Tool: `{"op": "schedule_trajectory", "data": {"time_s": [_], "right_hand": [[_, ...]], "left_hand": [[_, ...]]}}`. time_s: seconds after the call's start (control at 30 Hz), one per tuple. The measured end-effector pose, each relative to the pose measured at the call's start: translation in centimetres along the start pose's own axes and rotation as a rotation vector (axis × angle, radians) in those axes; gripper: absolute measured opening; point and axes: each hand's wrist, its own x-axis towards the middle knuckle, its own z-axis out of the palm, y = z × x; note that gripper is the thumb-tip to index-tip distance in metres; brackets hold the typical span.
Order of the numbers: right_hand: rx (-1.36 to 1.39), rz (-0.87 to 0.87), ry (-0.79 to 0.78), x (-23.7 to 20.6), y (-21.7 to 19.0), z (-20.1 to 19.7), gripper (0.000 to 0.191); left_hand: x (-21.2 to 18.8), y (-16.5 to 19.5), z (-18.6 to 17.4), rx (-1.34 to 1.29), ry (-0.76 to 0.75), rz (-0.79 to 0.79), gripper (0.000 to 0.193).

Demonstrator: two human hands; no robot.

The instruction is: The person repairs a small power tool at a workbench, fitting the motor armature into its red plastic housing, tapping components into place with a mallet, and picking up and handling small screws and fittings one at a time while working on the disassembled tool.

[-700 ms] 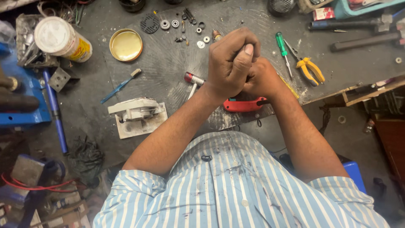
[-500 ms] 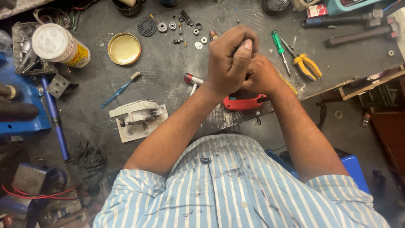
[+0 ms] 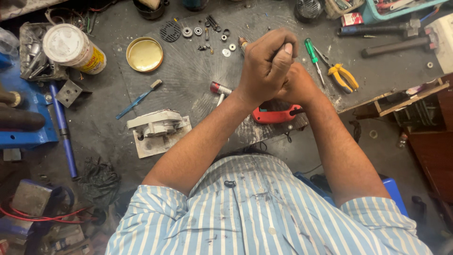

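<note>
Since a moment ago little has changed: my hands stay locked together over the mat, and only my view has drifted slightly. My left hand is clenched over the top, wrapped round a slim tool whose grey tip shows between thumb and fingers. My right hand is tucked under it, closed against the left; what it grips I cannot tell. Both forearms rise from my striped shirt and meet in a point. One red power-tool body lies just beneath my wrists on the dark mat. I count one brass lid, one yellow-handled pliers, one green screwdriver.
</note>
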Motion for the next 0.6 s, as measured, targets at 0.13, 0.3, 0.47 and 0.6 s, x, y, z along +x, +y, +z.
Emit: {"op": "schedule_trajectory", "data": {"time_s": [0.13,0.3,0.47,0.6], "right_hand": [[0.000,0.002,-0.013,0.1,0.2,-0.2,0.026],[0.001,-0.027,-0.016,0.5,0.3,-0.4,0.034],[0.006,-0.044,-0.024,1.4,-0.7,-1.0,0.036],[0.009,-0.035,-0.006,1.8,-1.3,-1.5,0.029]], "left_hand": [[0.0,-0.3,0.2,0.026,0.006,0.006,0.016],[0.0,0.8,0.5,-0.008,0.015,-0.109,0.012],[1.2,3.3,0.1,0.158,0.090,-0.052,0.010],[1.6,4.8,0.5,0.351,0.175,0.061,0.013]]}}
